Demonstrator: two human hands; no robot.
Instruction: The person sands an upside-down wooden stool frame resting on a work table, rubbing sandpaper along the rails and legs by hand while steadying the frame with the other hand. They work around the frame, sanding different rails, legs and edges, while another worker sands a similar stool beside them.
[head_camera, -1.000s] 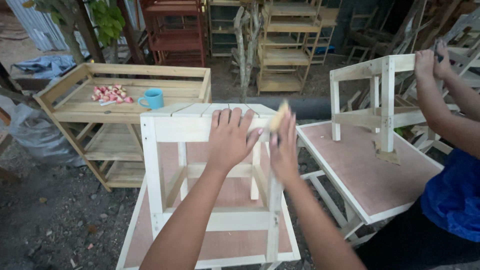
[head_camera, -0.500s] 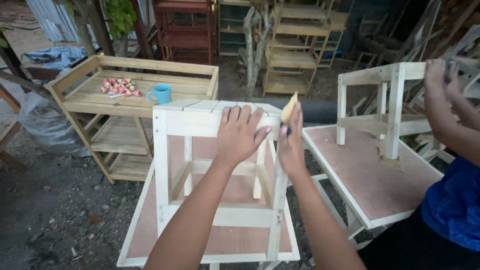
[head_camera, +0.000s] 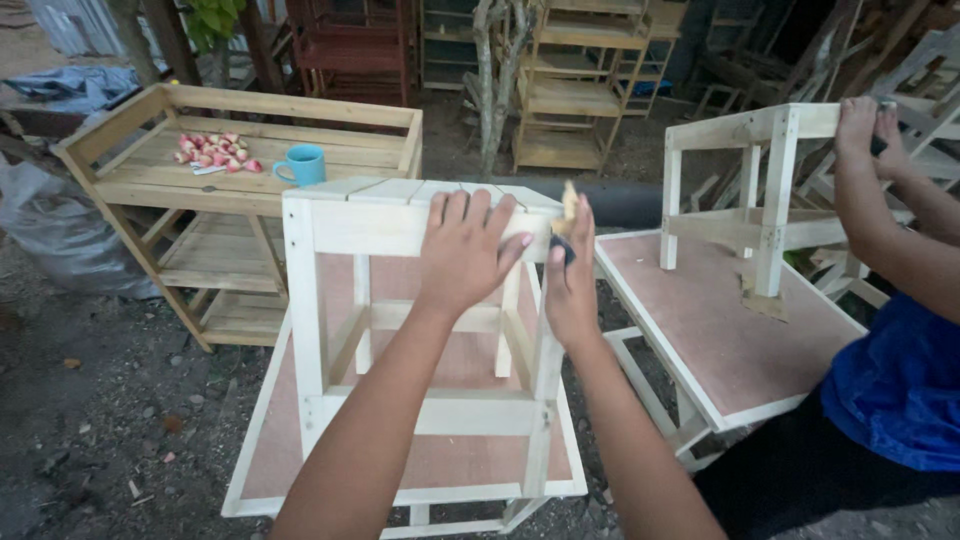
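Bare dirt ground (head_camera: 110, 420) strewn with wood chips and small stones lies down to the left of the hands. Beyond them to the left stands a raw wooden shelf unit (head_camera: 150, 190), its top carrying a blue mug (head_camera: 303, 164) and a scatter of pink pieces (head_camera: 214, 152). Farther back, straight ahead of the hands, stacked wooden racks (head_camera: 575, 90) and a dark red one (head_camera: 350, 50) crowd a dim yard. A grey sack (head_camera: 50, 235) slumps at far left. Daylight is soft and even.
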